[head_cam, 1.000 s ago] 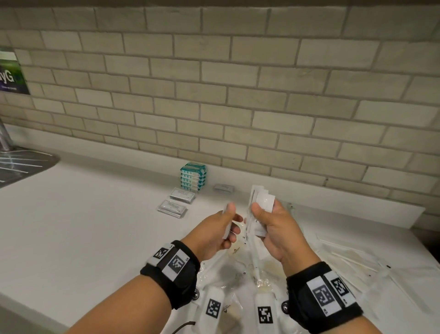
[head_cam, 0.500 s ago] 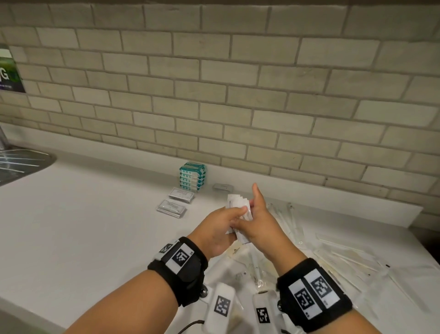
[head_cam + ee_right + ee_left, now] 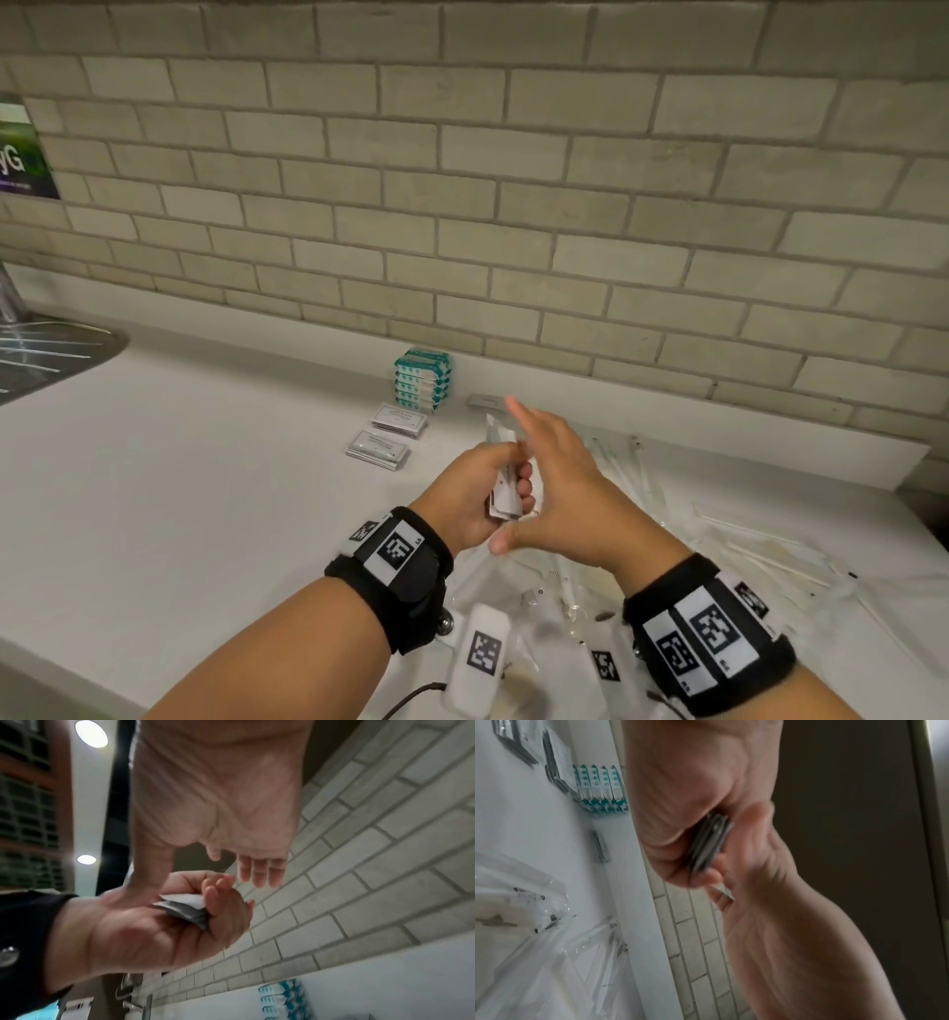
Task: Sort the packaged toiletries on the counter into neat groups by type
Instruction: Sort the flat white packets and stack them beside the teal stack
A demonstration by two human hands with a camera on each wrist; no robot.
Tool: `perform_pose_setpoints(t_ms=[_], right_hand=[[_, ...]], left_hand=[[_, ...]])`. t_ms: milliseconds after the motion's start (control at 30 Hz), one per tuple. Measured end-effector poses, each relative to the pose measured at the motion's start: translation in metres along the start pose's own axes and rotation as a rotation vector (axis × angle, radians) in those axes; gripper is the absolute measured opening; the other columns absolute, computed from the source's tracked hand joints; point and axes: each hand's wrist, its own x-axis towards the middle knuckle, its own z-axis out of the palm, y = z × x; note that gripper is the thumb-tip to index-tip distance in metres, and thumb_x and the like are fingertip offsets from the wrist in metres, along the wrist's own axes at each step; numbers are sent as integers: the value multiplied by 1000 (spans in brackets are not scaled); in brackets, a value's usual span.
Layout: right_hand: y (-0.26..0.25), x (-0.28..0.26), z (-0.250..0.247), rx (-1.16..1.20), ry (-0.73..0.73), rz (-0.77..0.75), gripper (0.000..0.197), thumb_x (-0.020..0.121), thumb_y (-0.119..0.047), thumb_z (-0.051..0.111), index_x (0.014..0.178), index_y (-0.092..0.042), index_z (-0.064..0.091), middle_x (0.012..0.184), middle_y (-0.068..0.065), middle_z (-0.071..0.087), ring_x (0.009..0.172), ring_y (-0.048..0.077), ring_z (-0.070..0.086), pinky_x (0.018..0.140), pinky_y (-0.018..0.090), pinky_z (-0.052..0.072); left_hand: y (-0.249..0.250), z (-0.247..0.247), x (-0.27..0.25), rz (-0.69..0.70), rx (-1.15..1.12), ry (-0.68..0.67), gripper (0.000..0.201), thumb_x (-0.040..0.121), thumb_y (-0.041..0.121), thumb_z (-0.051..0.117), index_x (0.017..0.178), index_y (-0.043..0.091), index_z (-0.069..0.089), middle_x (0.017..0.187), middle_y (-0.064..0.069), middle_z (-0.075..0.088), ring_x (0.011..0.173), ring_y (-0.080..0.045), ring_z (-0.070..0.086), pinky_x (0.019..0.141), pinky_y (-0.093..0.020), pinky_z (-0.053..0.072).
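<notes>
Small stack of flat white sachets (image 3: 506,493), held up above the tabletop (image 3: 179,488), roughly over the near edge of the unsorted pile. Clamped in the left hand (image 3: 475,501), fingers (image 3: 525,475) curled round the front edge, thumb on the other side; same grip visible from the right wrist view, stack (image 3: 183,907) edge-on in the curled left hand (image 3: 154,927). Right hand (image 3: 557,483) spread flat, fingers straight and together pointing toward the wall, palm just beside the stack, thumb (image 3: 506,542) stretched out underneath. Can't tell if the palm actually touches the sachets. Holding nothing itself, anyway.

Further back on the tabletop, already looking tidy: a stack of teal and white packs (image 3: 422,380) right against the backsplash, two little stacks of flat white packets (image 3: 388,437) in front of it, one behind the other, and a single grey packet (image 3: 485,401) off to the right of the teal ones.

Messy heap of clear plastic wrapped items (image 3: 719,539), long thin sticks in sleeves, spread across the right side and under both wrists. Black wristbands with printed square markers on both arms. Metal sink drainer (image 3: 46,354) at far left, pale brick wall (image 3: 513,205) behind everything.
</notes>
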Motion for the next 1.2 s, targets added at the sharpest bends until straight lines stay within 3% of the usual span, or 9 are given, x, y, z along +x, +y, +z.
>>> perform_pose_setpoints(t_ms=[67,200,400,533,633,733,900,1033,1200], right_hand=[[-1,4,-1,-154,-67,-75,134,59,-38,88,143,-56,-14,153,-20,8,144,11,12,113,34,29],[0,10,-1,-208,22,-142,120,68,-32,79,145,-54,-11,124,-18,30,122,9,35,91,23,39],[-4,17,5,-274,21,-151,124,64,-45,82,146,-53,-11,121,-16,35,112,5,34,97,25,37],[-2,24,7,148,27,38,129,58,-44,88,150,-46,-3,135,-20,29,122,0,35,101,24,37],[0,33,11,633,104,279,81,74,-58,65,143,-23,42,132,-3,55,112,13,58,97,38,49],[-7,43,21,1016,8,378,34,93,-35,58,108,-6,66,93,13,69,81,25,68,74,38,58],[-15,62,34,1198,74,391,7,90,-7,63,86,-2,62,75,15,67,67,22,64,58,27,58],[-2,76,41,1202,72,447,6,87,-1,65,91,2,63,78,19,69,65,24,68,57,26,59],[30,99,51,1141,22,569,16,85,2,67,100,5,62,80,19,70,63,24,69,55,26,59]], left_hand=[[1,1,-4,-56,78,-105,20,94,15,49,84,8,64,66,-7,58,58,-16,60,52,-27,50],[5,-1,-6,-29,162,-99,16,91,16,53,82,11,66,70,-4,61,63,-16,63,54,-26,48],[10,-3,-5,-61,212,-18,26,95,25,50,79,12,65,68,-4,62,61,-17,62,50,-25,48],[20,-6,-2,121,-10,31,21,96,13,47,81,8,60,57,-3,51,57,-17,56,58,-30,46],[32,-15,5,349,-55,142,20,97,14,46,87,12,62,71,-4,62,71,-17,64,70,-33,48],[35,-19,11,424,-6,128,19,97,17,45,88,14,62,84,-4,70,73,-15,64,72,-32,49],[34,-32,22,432,-7,57,22,99,20,41,87,14,59,90,-3,72,82,-17,66,81,-34,52],[30,-56,37,383,-21,40,37,101,38,40,86,12,60,92,-6,73,90,-21,67,92,-41,49],[30,-89,64,222,20,16,58,101,49,27,107,3,61,114,-17,69,105,-27,66,97,-40,49]])
